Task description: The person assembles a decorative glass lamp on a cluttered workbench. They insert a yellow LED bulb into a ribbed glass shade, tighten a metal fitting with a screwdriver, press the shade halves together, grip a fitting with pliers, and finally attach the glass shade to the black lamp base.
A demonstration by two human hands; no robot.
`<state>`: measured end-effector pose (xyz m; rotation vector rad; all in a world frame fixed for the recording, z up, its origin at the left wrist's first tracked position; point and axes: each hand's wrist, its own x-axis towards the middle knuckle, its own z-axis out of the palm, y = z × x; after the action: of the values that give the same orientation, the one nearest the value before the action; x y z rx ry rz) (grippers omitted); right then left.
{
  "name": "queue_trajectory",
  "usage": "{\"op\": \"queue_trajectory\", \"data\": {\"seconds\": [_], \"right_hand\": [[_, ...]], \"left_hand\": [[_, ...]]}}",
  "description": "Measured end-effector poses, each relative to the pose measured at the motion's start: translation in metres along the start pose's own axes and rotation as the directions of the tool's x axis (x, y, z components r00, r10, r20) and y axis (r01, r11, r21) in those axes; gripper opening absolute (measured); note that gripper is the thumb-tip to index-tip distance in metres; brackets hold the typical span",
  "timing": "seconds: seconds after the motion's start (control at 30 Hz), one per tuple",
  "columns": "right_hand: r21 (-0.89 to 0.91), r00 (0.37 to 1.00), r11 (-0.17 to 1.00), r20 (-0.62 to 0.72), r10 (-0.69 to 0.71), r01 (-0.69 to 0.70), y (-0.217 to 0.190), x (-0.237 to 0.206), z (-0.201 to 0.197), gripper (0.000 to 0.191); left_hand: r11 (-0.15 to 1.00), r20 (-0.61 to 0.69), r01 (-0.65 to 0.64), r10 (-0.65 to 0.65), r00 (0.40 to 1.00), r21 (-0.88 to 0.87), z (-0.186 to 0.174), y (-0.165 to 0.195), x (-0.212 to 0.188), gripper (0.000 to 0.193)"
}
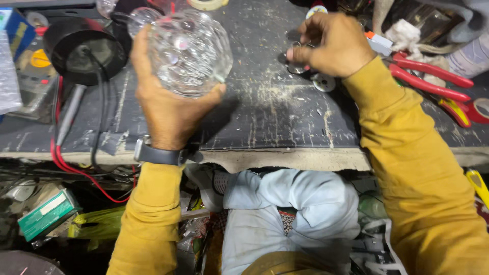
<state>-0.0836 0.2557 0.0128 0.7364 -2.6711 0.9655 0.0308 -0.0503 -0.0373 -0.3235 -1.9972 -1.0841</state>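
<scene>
Two hands busy: the left hand (165, 104) cups a clear faceted glass dome (186, 51) above the dark scratched surface (275, 119), bare toward its front edge. Right hand (333, 43) pinches small round metal parts (322, 81), red pliers (428, 81) just beside.

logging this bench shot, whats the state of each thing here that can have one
left hand: gripping the clear faceted dome
clear faceted dome: held tilted above the bench, off any base
right hand: fingers curled, pinching a small metal part on the bench
small round disc: lying flat, untouched
red-handled pliers: lying on the bench, handles apart
black round housing: resting on the bench, cable attached
wristwatch: strapped on the left wrist
</scene>
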Motion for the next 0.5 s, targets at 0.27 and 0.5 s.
{"op": "queue_trajectory", "data": {"seconds": [0.27,0.5], "right_hand": [[0.011,0.979,0.986,-0.117,0.166,-0.166,0.004,-0.026,-0.074,0.038],[-0.270,0.971,0.934,0.092,-0.218,0.236,0.001,-0.020,-0.040,0.045]], "left_hand": [[0.961,-0.058,0.044,-0.062,0.996,-0.274,-0.008,-0.015,-0.020,0.112],[0.958,-0.110,0.014,-0.047,0.993,-0.285,-0.008,-0.019,-0.019,0.109]]}}
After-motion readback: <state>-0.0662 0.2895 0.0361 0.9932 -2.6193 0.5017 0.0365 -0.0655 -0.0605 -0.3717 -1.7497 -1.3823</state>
